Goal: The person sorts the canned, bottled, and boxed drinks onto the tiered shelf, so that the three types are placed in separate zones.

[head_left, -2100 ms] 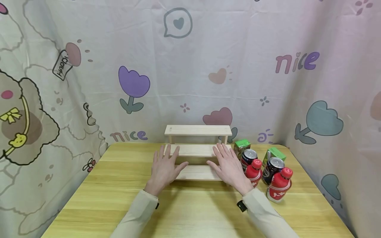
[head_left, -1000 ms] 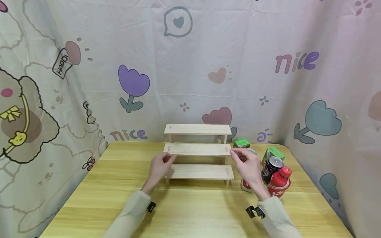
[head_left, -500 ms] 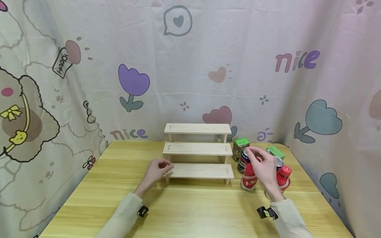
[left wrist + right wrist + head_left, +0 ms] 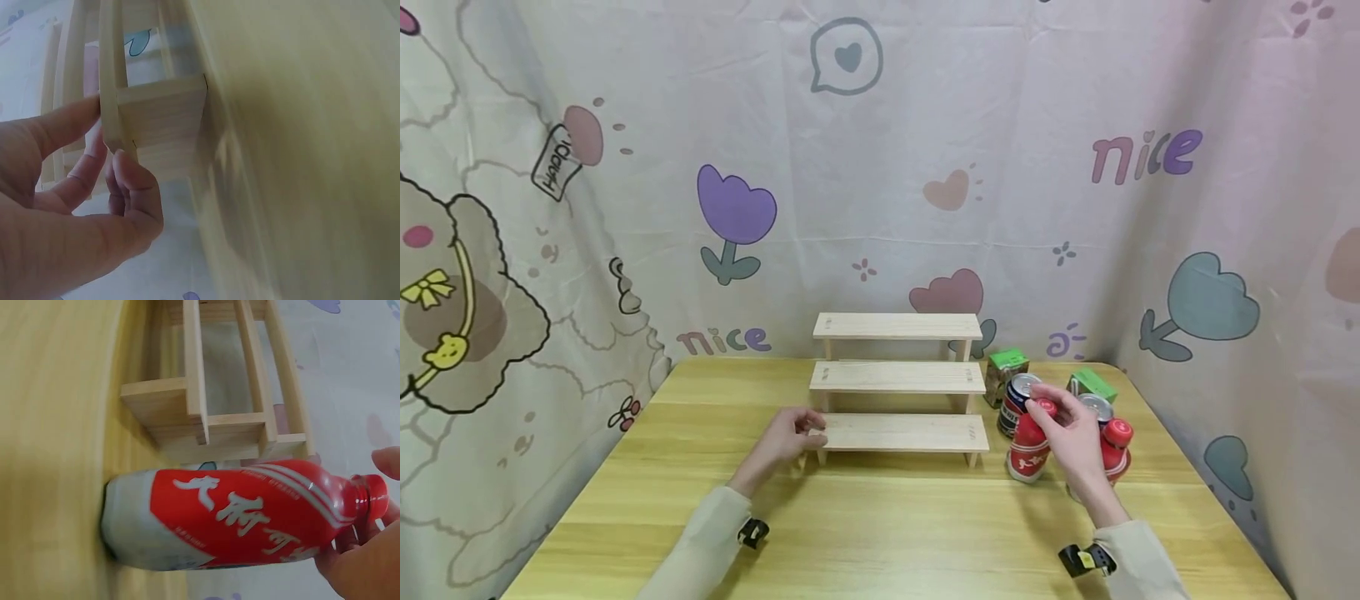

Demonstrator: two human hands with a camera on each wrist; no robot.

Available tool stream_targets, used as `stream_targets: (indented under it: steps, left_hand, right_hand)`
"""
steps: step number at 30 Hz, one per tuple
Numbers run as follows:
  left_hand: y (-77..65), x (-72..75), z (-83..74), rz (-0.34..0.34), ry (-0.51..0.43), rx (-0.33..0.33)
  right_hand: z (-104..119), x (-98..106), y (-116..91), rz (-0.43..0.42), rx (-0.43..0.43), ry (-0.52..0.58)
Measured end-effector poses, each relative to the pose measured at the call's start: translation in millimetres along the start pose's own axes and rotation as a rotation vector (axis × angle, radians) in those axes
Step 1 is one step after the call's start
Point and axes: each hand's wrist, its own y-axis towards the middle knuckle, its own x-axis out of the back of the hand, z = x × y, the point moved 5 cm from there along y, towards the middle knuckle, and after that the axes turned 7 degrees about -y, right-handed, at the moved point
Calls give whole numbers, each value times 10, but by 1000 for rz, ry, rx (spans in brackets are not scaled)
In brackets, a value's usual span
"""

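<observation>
In the head view a three-tier wooden display shelf (image 4: 898,432) stands on the table. My left hand (image 4: 790,435) is at the left end of its lowest tier. The left wrist view shows thumb and fingers (image 4: 136,187) pinching the corner of that board (image 4: 112,75). On the right, a red-capped bottle (image 4: 1027,450) with a red and white label stands upright. My right hand (image 4: 1073,433) is at its top. In the right wrist view, fingers pass behind the neck of the bottle (image 4: 250,515), while the thumb (image 4: 389,461) stays apart from the cap.
Behind the bottle are a dark can (image 4: 1011,412) and a green-topped carton (image 4: 1006,362). A second red bottle (image 4: 1116,446), another can (image 4: 1097,407) and another carton (image 4: 1092,383) stand to the right, partly hidden by my hand. A printed curtain (image 4: 865,167) hangs behind the table (image 4: 880,533).
Both hands have left the middle of the shelf. My left hand has moved to the lowest tier's left end. My right hand has gone right, then down to the near-left bottle's cap.
</observation>
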Motion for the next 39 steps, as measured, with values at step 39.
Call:
stream_targets:
  steps: [39]
  left_hand:
    - [-57, -33, 85, -39, -53, 48]
  right_hand:
    - [-430, -98, -143, 19, -179, -181]
